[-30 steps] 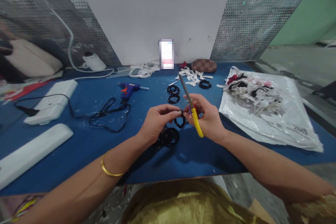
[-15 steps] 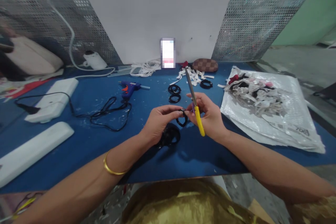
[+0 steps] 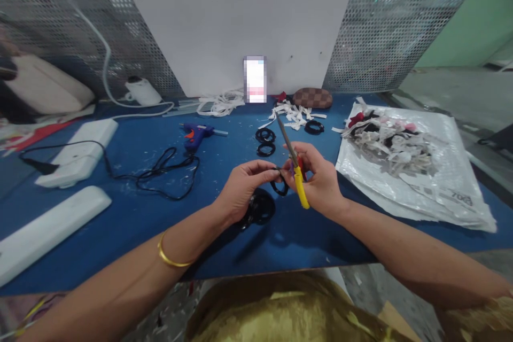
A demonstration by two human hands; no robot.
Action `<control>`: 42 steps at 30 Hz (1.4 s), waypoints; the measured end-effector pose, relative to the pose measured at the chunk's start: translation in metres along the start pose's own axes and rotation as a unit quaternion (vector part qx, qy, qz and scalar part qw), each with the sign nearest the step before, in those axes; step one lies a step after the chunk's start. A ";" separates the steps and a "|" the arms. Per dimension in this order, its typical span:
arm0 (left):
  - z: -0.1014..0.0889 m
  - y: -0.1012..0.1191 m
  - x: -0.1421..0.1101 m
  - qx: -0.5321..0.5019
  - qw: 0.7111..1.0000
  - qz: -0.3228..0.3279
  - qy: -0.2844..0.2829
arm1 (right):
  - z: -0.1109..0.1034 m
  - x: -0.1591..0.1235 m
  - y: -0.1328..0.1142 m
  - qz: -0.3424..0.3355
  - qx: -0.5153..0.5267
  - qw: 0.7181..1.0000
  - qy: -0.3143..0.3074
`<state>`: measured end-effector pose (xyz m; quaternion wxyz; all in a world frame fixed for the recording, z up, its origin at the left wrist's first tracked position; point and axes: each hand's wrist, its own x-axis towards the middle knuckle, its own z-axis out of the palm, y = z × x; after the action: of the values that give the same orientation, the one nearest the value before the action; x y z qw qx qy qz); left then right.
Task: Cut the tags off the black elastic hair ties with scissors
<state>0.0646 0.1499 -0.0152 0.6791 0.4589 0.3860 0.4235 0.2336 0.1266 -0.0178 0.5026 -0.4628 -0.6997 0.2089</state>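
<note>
My left hand (image 3: 246,187) pinches a thin black hair tie (image 3: 285,188) between thumb and fingertips. Close beside it, my right hand (image 3: 318,179) is closed around a pair of scissors (image 3: 298,179) with a yellow handle, blades pointing up and away. Its fingertips meet the upper edge of the same hair tie; whether they grip it too is hard to see. Under my left hand lies a bunch of black hair ties (image 3: 262,208) on the blue table (image 3: 224,246). Farther back are loose hair ties (image 3: 265,141) and another small group (image 3: 314,127).
A blue glue gun (image 3: 195,136) with its black cord lies left, near a white power strip (image 3: 80,152) and a long white case (image 3: 52,235). White strips (image 3: 296,115), a checked pouch (image 3: 312,98) and a lit phone (image 3: 255,79) stand behind. Fabric bows (image 3: 393,139) cover a white plastic bag (image 3: 441,203).
The scissors in my right hand have tipped slightly to the left, and a red part shows beside the yellow handle. The hair tie hangs slightly lower and farther right; my left hand has barely moved.
</note>
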 end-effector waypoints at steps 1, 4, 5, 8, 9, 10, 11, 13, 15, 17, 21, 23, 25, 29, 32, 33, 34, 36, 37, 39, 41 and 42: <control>0.000 0.000 0.000 -0.002 1.000 0.002 0.005 | 0.000 0.001 0.000 0.002 -0.001 1.000 -0.005; -0.001 0.000 0.001 0.001 0.999 0.019 0.027 | -0.002 0.003 0.000 0.013 0.005 0.999 -0.030; -0.001 0.000 0.001 0.008 0.999 0.028 0.031 | -0.003 0.004 0.000 0.017 0.007 0.999 -0.038; -0.002 0.000 0.002 0.040 0.997 0.053 0.035 | -0.003 0.005 0.000 0.013 -0.004 0.999 -0.043; -0.002 0.000 0.002 0.050 0.997 0.055 0.035 | -0.003 0.004 0.000 0.010 -0.009 0.999 -0.039; -0.002 0.001 0.002 0.056 0.996 0.055 0.034 | -0.002 0.004 0.000 0.007 -0.013 0.999 -0.034; -0.002 0.001 0.002 0.060 0.996 0.056 0.033 | -0.002 0.004 0.001 0.005 -0.015 0.999 -0.031; -0.002 0.002 0.002 0.063 0.996 0.060 0.027 | -0.003 0.004 0.001 0.011 -0.015 0.999 -0.033; -0.003 0.004 0.002 0.069 0.995 0.070 0.022 | -0.004 0.006 0.001 0.021 -0.023 0.998 -0.047; -0.004 0.006 0.003 0.078 0.993 0.080 0.025 | -0.008 0.009 0.000 0.021 -0.056 0.996 -0.067; -0.009 0.015 0.005 0.127 0.985 0.113 0.034 | -0.020 0.016 -0.007 -0.042 -0.183 0.977 -0.104; -0.013 0.020 0.007 0.158 0.978 0.133 0.041 | -0.026 0.020 -0.008 -0.075 -0.239 0.961 -0.114; -0.018 0.025 0.009 0.171 0.973 0.148 0.043 | -0.030 0.023 -0.008 -0.094 -0.274 0.949 -0.121; -0.026 0.034 0.012 0.183 0.968 0.172 0.024 | -0.036 0.027 -0.006 -0.113 -0.315 0.932 -0.139; -0.030 0.039 0.012 0.219 0.957 0.189 0.020 | -0.037 0.028 -0.006 -0.123 -0.331 0.923 -0.152; -0.030 0.040 0.011 0.231 0.954 0.191 0.017 | -0.038 0.028 -0.006 -0.124 -0.333 0.922 -0.154; -0.031 0.042 0.010 0.241 0.951 0.194 0.013 | -0.038 0.028 -0.006 -0.124 -0.335 0.921 -0.156; -0.032 0.044 0.009 0.260 0.945 0.199 0.005 | -0.038 0.028 -0.006 -0.125 -0.343 0.918 -0.157; -0.032 0.044 0.009 0.268 0.942 0.202 0.003 | -0.039 0.028 -0.007 -0.126 -0.347 0.916 -0.159; -0.033 0.045 0.009 0.280 0.938 0.206 0.003 | -0.040 0.029 -0.007 -0.127 -0.350 0.913 -0.165; -0.034 0.045 0.009 0.285 0.936 0.207 0.005 | -0.041 0.030 -0.008 -0.129 -0.345 0.913 -0.175; -0.034 0.045 0.009 0.284 0.936 0.206 0.006 | -0.042 0.030 -0.008 -0.131 -0.341 0.913 -0.180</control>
<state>0.0267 0.1783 0.0163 0.4153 0.6998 0.3913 0.4297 0.2653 0.1413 0.0205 0.2024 -0.4651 -0.8613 -0.0307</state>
